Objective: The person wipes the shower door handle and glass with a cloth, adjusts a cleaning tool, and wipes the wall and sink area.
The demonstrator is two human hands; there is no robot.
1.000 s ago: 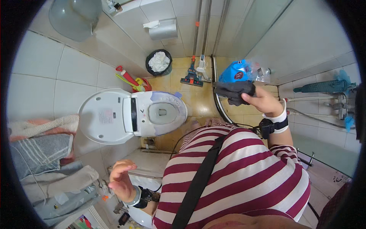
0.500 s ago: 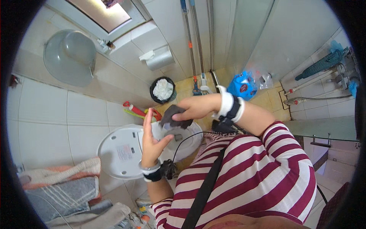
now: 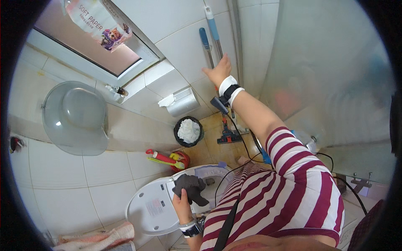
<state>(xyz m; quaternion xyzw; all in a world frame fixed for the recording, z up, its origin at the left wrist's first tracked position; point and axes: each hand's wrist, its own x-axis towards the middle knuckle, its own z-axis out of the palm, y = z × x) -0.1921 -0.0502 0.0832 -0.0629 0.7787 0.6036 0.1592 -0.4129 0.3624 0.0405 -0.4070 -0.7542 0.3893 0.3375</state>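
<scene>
Dark grey cloth [image 3: 190, 187] is held bunched over the toilet [image 3: 157, 209], lower centre; left hand [image 3: 183, 208] is closed, thumb on top, likely against slipping. Right hand [image 3: 220, 73], upper centre, is spread, empty, near mop handles [image 3: 212, 28], apparently wall-leaned for support.

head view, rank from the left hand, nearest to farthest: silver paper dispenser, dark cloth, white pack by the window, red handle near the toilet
1. Dark cloth, held in the left hand.
2. Red handle, ahead, slightly left.
3. Silver paper dispenser, farther ahead.
4. White pack, farthest, ahead and well left.
</scene>
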